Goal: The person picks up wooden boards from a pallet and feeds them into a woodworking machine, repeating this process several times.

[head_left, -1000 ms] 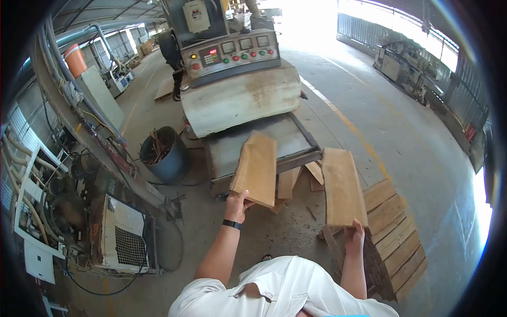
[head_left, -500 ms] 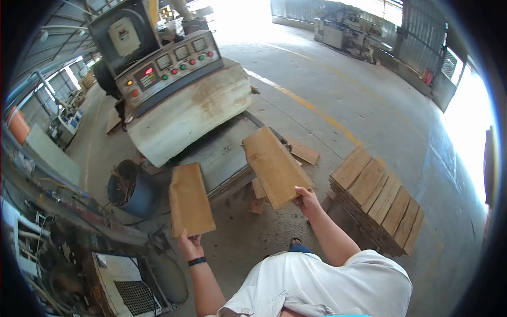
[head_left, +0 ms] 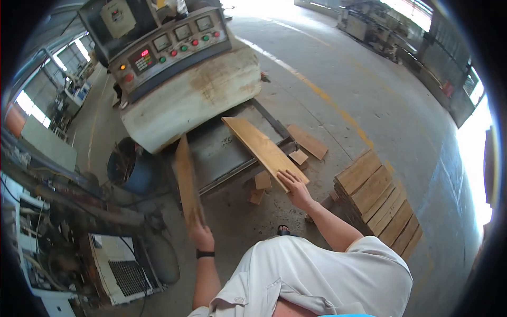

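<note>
Here left hand (head_left: pixel 202 235) grips upright board (head_left: pixel 187 177) — right hand (head_left: pixel 296 189) clasps flat board (head_left: pixel 262 147) over machine table (head_left: pixel 224 153).

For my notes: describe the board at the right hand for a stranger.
Find the big machine with coloured buttons. Across its metal table reaches a long board, right hand on its near end. Its broad face is up; the other board stands on edge.

Just a single view: the scene is seen from a head-worn fisheye, tilted forward and down. The big grey metal machine with the button-covered control panel (head_left: pixel 193 98) is faced close-up from its front, and floor is caught all around it.
</note>
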`<state>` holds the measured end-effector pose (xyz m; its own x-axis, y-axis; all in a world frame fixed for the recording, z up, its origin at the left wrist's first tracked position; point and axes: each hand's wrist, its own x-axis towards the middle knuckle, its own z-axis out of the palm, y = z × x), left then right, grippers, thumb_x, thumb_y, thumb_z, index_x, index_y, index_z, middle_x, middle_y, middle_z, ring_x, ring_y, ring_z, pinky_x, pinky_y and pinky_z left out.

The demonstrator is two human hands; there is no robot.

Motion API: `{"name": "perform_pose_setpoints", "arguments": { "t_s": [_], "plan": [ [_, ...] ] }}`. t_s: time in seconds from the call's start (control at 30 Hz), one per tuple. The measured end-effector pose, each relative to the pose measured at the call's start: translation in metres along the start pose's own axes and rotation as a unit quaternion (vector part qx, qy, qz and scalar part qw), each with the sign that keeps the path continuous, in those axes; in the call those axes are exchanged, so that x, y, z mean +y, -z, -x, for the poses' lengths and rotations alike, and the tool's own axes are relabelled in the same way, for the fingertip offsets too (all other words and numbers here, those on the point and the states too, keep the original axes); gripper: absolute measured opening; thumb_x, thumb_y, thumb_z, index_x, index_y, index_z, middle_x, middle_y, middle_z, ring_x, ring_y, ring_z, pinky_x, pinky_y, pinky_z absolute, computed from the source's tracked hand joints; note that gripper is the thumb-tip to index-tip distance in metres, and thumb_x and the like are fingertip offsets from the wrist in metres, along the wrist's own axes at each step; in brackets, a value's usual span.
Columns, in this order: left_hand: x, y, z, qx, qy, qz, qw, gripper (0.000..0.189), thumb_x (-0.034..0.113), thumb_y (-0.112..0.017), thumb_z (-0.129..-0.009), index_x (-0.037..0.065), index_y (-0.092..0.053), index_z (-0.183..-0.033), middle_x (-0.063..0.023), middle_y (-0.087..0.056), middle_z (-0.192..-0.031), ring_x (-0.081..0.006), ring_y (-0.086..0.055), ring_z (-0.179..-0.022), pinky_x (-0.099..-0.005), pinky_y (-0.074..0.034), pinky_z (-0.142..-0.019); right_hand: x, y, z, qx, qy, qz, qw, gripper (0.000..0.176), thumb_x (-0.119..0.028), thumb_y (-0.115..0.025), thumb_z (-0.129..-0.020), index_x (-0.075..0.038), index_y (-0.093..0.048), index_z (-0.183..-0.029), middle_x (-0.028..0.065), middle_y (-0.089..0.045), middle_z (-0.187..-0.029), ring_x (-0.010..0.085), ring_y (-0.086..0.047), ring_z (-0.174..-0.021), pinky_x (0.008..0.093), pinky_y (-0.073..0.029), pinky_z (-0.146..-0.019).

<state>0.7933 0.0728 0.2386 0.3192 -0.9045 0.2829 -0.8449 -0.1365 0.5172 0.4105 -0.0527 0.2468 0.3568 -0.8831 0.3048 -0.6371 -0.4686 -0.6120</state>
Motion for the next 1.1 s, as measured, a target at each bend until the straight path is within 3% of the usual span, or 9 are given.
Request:
{"name": "perform_pose_setpoints", "arguments": {
  "t_s": [0.17, 0.27, 0.37, 0.47, 0.57, 0.67, 0.77, 0.9, 1.1],
  "plan": [
    [0.021, -0.05, 0.002, -0.132, -0.045, -0.164, 0.977, 0.069, 0.004, -0.059, -0.082, 0.017, -0.038, -0.146, -0.0101, -0.033, -0.153, -0.0372, -0.03, -0.14, -0.0524, -0.027, -0.114, 0.018, -0.04, -0.005, -0.072, 0.068, 0.125, 0.987, 0.072, -0.004, -0.061, -0.076, -0.018, -0.042, -0.144, 0.0043, -0.038, -0.151, 0.0324, -0.033, -0.138, 0.0493, -0.024, -0.113],
    [0.025, -0.09, 0.002, -0.155, -0.026, -0.272, 0.949, 0.062, 0.01, -0.053, -0.089, 0.022, -0.037, -0.147, -0.0055, -0.028, -0.155, -0.0353, -0.026, -0.142, -0.0558, -0.024, -0.115, 0.028, -0.067, -0.014, -0.088, 0.093, 0.159, 0.979, 0.072, -0.006, -0.06, -0.077, -0.018, -0.041, -0.144, 0.0041, -0.036, -0.152, 0.0334, -0.031, -0.139, 0.0491, -0.021, -0.114],
    [0.029, -0.119, -0.007, -0.169, 0.001, -0.291, 0.942, 0.055, 0.013, -0.045, -0.094, 0.025, -0.035, -0.147, -0.0031, -0.027, -0.156, -0.0345, -0.024, -0.142, -0.0585, -0.021, -0.115, 0.034, -0.092, -0.026, -0.112, 0.114, 0.192, 0.968, 0.075, -0.008, -0.062, -0.077, -0.018, -0.037, -0.146, 0.0036, -0.031, -0.154, 0.0335, -0.028, -0.14, 0.049, -0.018, -0.114],
    [0.032, -0.14, -0.018, -0.184, 0.01, -0.28, 0.942, 0.056, 0.014, -0.05, -0.094, 0.023, -0.035, -0.147, -0.0053, -0.024, -0.157, -0.0358, -0.023, -0.142, -0.0591, -0.02, -0.115, 0.047, -0.105, -0.048, -0.176, 0.145, 0.203, 0.952, 0.077, -0.01, -0.065, -0.076, -0.018, -0.036, -0.147, 0.0071, -0.027, -0.156, 0.035, -0.024, -0.142, 0.0507, -0.016, -0.116],
    [0.048, -0.132, -0.032, -0.181, 0.03, -0.288, 0.94, 0.067, 0.021, -0.062, -0.088, 0.022, -0.033, -0.148, -0.0085, -0.021, -0.157, -0.0368, -0.021, -0.143, -0.0602, -0.021, -0.114, 0.049, -0.097, -0.062, -0.203, 0.133, 0.232, 0.942, 0.081, -0.016, -0.07, -0.077, -0.019, -0.033, -0.149, 0.0115, -0.023, -0.157, 0.0371, -0.02, -0.144, 0.0529, -0.015, -0.117],
    [0.046, -0.121, -0.049, -0.235, 0.024, -0.265, 0.935, 0.083, 0.028, -0.075, -0.079, 0.021, -0.032, -0.149, -0.0102, -0.017, -0.158, -0.0372, -0.019, -0.144, -0.0609, -0.024, -0.113, 0.051, -0.075, -0.078, -0.282, 0.125, 0.207, 0.928, 0.085, -0.025, -0.075, -0.076, -0.02, -0.032, -0.15, 0.0142, -0.022, -0.157, 0.0391, -0.017, -0.145, 0.0553, -0.015, -0.117],
    [0.031, -0.128, -0.063, -0.244, 0.009, -0.265, 0.933, 0.09, 0.032, -0.079, -0.074, 0.022, -0.031, -0.15, -0.0099, -0.017, -0.159, -0.0379, -0.017, -0.145, -0.0614, -0.026, -0.112, 0.051, -0.077, -0.092, -0.293, 0.146, 0.232, 0.916, 0.084, -0.032, -0.075, -0.076, -0.021, -0.035, -0.149, 0.0145, -0.021, -0.157, 0.0409, -0.018, -0.144, 0.0564, -0.019, -0.116],
    [0.027, -0.138, -0.094, -0.24, 0.003, -0.261, 0.935, 0.092, 0.034, -0.08, -0.074, 0.022, -0.03, -0.15, -0.0101, -0.017, -0.159, -0.0383, -0.017, -0.145, -0.0614, -0.026, -0.112, 0.049, -0.094, -0.126, -0.292, 0.145, 0.233, 0.916, 0.078, -0.032, -0.073, -0.078, -0.02, -0.039, -0.146, 0.0165, -0.024, -0.156, 0.0445, -0.021, -0.142, 0.0567, -0.022, -0.115],
    [0.032, -0.139, -0.16, -0.285, 0.023, -0.218, 0.933, 0.092, 0.038, -0.079, -0.074, 0.021, -0.03, -0.15, -0.01, -0.016, -0.159, -0.0376, -0.016, -0.145, -0.0606, -0.026, -0.113, 0.044, -0.113, -0.19, -0.312, 0.136, 0.212, 0.916, 0.091, -0.027, -0.082, -0.068, -0.022, -0.038, -0.147, 0.016, -0.026, -0.155, 0.0427, -0.025, -0.141, 0.0571, -0.026, -0.112]
  ]
}}
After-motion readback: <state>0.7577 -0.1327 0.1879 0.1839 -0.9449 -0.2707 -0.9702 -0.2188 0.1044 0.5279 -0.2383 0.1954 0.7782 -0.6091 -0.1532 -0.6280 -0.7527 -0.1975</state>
